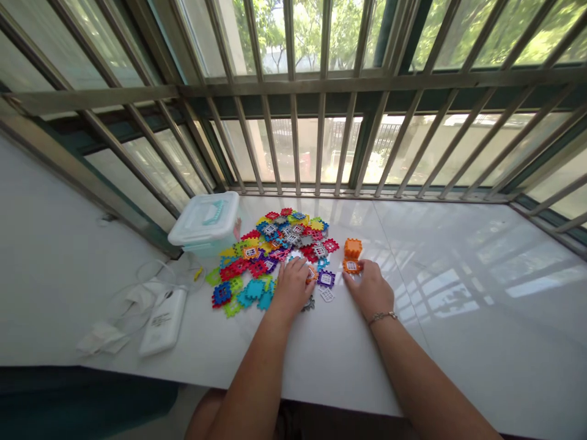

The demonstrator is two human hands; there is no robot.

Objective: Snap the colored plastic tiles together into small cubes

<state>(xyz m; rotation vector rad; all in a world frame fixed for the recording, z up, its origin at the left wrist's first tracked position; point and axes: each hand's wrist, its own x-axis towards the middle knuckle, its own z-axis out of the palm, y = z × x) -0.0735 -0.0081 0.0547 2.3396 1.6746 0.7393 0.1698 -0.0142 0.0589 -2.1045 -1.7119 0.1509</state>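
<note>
Left hand: fingers curled down onto the heap of plastic interlocking tiles, grip unclear | right hand: fingers closed narrowly on the orange tile cube | nearby on white counter: clear lidded box, tissue, white power bank, print unreadable | behind: steel window bars

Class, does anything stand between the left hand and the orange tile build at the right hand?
Yes: a purple window tile lies between the left hand and the orange tile build, which the right hand touches.
</note>
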